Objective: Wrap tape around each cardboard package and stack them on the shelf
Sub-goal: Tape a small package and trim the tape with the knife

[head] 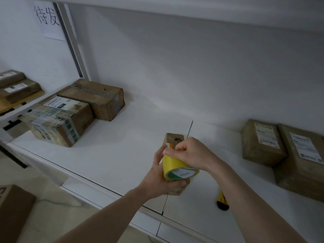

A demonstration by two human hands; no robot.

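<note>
Holding a small box (175, 138) and yellow tape roll (177, 168), the left hand (163, 178) is gripping underneath while the right hand (191, 151) is pinching the tape above the shelf (114, 146).

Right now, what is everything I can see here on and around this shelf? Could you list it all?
small package: one, brown, held above the shelf's front.
tape roll: one, yellow, against the held package.
packages at left: two, brown, on the shelf.
packages at right: two, brown, white labels.
packages on far-left shelf: two, brown.
box: one, brown, lower left.
paper sign: one, white, on the wall.
yellow-and-black tool: one, under the right forearm.
left hand: grips package.
right hand: pinches at the tape.
</note>
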